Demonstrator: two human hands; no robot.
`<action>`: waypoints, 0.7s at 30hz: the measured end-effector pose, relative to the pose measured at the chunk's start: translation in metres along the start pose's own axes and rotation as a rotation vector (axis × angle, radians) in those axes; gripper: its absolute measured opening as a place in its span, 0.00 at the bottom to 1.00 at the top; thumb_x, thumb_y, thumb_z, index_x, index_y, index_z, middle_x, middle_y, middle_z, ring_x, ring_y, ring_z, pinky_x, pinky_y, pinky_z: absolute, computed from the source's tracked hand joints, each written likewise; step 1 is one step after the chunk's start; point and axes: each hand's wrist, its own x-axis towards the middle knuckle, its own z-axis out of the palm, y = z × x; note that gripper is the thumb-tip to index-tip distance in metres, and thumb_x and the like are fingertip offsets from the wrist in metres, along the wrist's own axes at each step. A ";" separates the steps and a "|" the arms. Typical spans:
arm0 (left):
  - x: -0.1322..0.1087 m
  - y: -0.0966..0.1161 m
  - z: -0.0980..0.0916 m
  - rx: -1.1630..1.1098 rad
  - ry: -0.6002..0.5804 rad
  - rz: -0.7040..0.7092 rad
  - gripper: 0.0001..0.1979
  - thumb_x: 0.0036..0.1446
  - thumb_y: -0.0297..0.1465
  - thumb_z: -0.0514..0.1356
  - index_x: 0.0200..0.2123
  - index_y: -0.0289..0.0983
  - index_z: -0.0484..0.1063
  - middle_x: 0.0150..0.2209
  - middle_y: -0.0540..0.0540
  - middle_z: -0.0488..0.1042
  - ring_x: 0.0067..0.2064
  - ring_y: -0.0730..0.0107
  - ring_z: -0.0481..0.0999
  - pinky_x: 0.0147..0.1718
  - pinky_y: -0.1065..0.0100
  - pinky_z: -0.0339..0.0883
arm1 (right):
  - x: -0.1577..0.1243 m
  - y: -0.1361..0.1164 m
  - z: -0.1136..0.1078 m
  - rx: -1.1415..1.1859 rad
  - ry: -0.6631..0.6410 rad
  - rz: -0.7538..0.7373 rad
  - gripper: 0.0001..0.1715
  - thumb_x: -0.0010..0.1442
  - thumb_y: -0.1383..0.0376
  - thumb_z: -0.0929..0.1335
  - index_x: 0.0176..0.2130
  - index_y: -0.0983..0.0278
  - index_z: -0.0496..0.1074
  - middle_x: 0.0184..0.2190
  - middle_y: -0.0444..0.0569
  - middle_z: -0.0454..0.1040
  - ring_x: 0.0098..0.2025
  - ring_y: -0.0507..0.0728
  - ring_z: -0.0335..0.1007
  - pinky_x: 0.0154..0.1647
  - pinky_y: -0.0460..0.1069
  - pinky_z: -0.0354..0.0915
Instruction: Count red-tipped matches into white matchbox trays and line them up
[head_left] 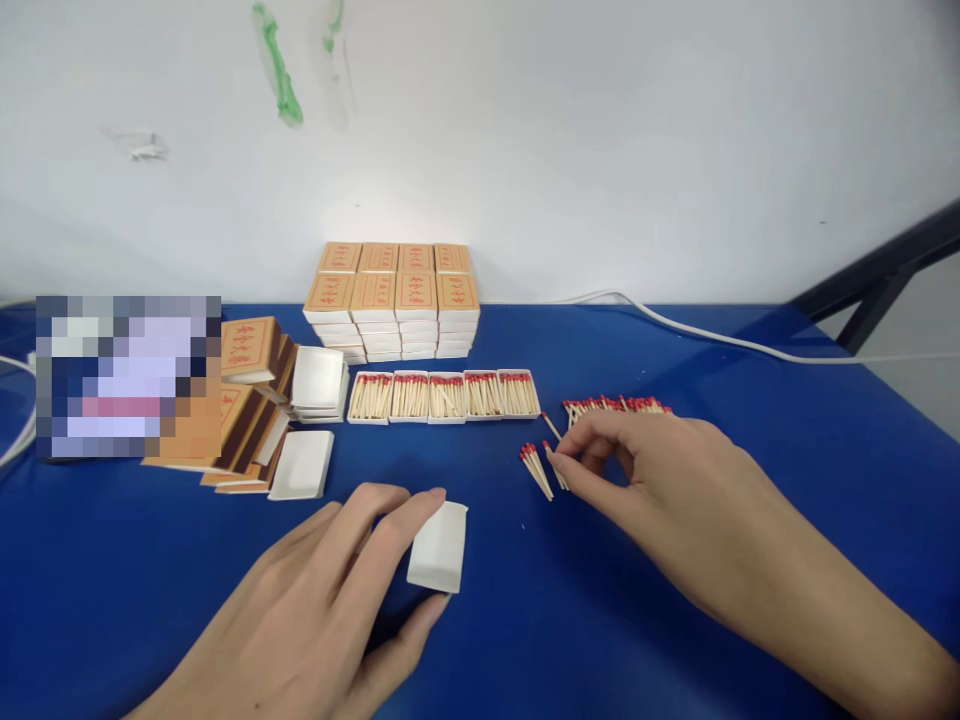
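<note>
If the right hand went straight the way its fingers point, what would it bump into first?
Probably the little bunch of loose matches, lying just left of the right hand. Depth is hard to judge, so it might pass above them.

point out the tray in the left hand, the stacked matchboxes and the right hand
held tray point(439, 548), head view, broad face
stacked matchboxes point(375, 294), head view, front box's top
right hand point(664, 465), head view, its back
</note>
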 end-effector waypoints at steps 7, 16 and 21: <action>0.002 -0.001 0.000 0.010 0.008 0.006 0.20 0.85 0.40 0.56 0.72 0.40 0.70 0.58 0.41 0.84 0.49 0.58 0.93 0.45 0.58 0.90 | 0.000 -0.003 0.003 -0.048 -0.051 0.072 0.17 0.74 0.50 0.74 0.33 0.52 0.80 0.30 0.39 0.84 0.33 0.59 0.81 0.31 0.54 0.62; 0.001 -0.002 0.000 0.019 0.017 0.012 0.20 0.86 0.40 0.55 0.72 0.41 0.71 0.58 0.41 0.85 0.49 0.60 0.93 0.45 0.61 0.89 | -0.001 -0.002 0.011 -0.074 -0.031 0.035 0.20 0.76 0.47 0.71 0.34 0.53 0.79 0.28 0.42 0.84 0.32 0.61 0.81 0.33 0.55 0.62; 0.002 -0.002 0.000 0.007 0.004 0.000 0.20 0.86 0.40 0.56 0.73 0.41 0.71 0.59 0.42 0.84 0.50 0.60 0.93 0.46 0.62 0.89 | -0.003 -0.003 0.010 -0.060 -0.025 0.004 0.23 0.77 0.46 0.69 0.33 0.54 0.78 0.29 0.43 0.84 0.31 0.61 0.81 0.30 0.54 0.60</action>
